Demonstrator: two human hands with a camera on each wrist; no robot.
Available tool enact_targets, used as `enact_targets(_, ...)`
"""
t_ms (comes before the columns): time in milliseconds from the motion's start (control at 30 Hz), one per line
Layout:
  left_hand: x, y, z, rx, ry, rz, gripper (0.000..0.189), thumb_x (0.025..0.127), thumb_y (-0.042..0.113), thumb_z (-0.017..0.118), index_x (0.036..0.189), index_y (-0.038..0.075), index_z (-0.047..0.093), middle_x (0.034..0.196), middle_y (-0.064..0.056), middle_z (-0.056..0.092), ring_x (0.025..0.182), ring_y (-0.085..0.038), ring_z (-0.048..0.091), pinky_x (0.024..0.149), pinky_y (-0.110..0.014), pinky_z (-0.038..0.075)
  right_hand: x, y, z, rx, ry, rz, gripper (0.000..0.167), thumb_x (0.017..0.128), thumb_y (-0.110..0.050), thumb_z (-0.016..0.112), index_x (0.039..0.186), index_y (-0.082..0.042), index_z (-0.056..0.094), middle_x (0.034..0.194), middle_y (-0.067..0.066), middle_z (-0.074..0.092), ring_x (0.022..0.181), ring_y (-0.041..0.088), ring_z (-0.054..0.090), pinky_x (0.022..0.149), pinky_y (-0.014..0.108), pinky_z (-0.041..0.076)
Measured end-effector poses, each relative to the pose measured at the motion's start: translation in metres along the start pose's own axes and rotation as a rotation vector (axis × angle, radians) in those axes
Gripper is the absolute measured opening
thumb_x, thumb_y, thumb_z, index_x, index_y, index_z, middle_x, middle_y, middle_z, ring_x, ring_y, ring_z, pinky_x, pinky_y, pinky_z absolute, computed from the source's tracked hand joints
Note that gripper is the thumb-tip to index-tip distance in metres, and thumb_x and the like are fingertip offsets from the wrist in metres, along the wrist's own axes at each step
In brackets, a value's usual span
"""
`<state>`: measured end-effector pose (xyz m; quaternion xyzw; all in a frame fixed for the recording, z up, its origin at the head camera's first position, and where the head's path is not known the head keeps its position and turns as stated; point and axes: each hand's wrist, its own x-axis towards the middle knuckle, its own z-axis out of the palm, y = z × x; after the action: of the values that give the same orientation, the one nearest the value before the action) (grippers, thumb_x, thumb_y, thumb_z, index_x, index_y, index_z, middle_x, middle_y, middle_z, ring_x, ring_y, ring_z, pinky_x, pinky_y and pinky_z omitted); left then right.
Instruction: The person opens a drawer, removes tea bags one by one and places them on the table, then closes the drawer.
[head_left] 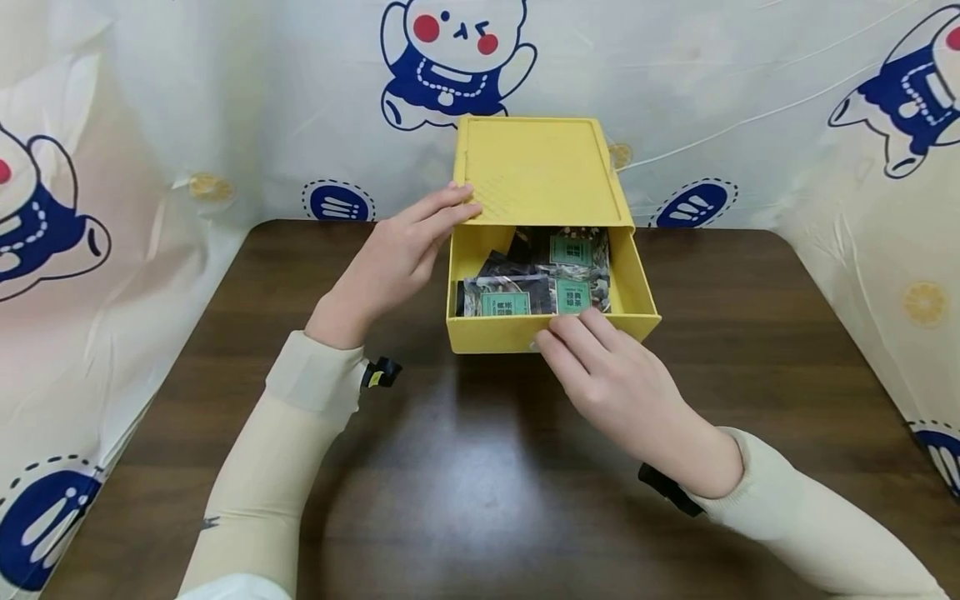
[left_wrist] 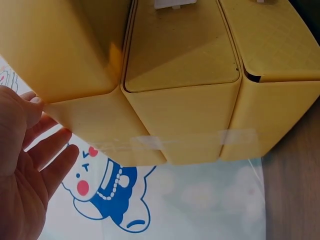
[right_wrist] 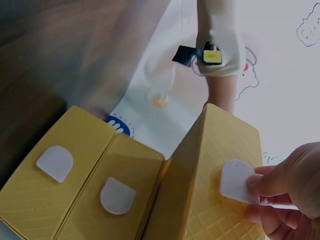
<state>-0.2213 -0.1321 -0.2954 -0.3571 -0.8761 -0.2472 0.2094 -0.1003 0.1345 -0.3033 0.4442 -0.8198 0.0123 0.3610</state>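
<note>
A yellow drawer cabinet (head_left: 536,167) stands at the back of the table with its top drawer (head_left: 491,336) pulled out. Inside that drawer lie several dark, clear-fronted packets (head_left: 573,296) with green labels. My left hand (head_left: 393,258) rests its extended fingers on the top left edge of the cabinet; the left wrist view shows its fingers spread beside the yellow casing (left_wrist: 180,120). At the drawer front, my right hand (head_left: 622,387) pinches the white handle (right_wrist: 234,180) between thumb and fingers. Nothing else is in either hand.
Two lower drawers, each with a white handle (right_wrist: 118,196), are shut beneath the top one. Clear tape (left_wrist: 237,136) crosses the cabinet's side. The brown wooden table (head_left: 465,500) is bordered by a printed curtain (head_left: 315,83) behind and at both sides.
</note>
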Motion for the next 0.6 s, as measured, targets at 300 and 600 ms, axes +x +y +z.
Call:
enact_targets(300, 0.000, 0.000, -0.001, 0.023, 0.001, -0.004, 0.042, 0.101, 0.007, 0.054, 0.141, 0.014, 0.057, 0.152, -0.003, 0.050, 0.146, -0.016, 0.039, 0.116, -0.034, 0.039, -0.005, -0.007, -0.006, -0.006, 0.018, -0.033, 0.030, 0.105, 0.002, 0.036, 0.107, 0.005, 0.066, 0.097, 0.016, 0.063, 0.081, 0.028, 0.052, 0.072, 0.030, 0.050)
enact_targets(600, -0.002, 0.000, 0.000, 0.005, 0.003, 0.001, 0.042, 0.100, 0.005, 0.055, 0.141, 0.014, 0.057, 0.152, -0.003, 0.049, 0.147, -0.016, 0.038, 0.116, -0.034, 0.039, -0.008, -0.013, -0.009, 0.032, -0.018, -0.017, 0.034, 0.107, 0.000, 0.032, 0.109, 0.004, 0.066, 0.100, 0.016, 0.062, 0.084, 0.027, 0.054, 0.074, 0.030, 0.052)
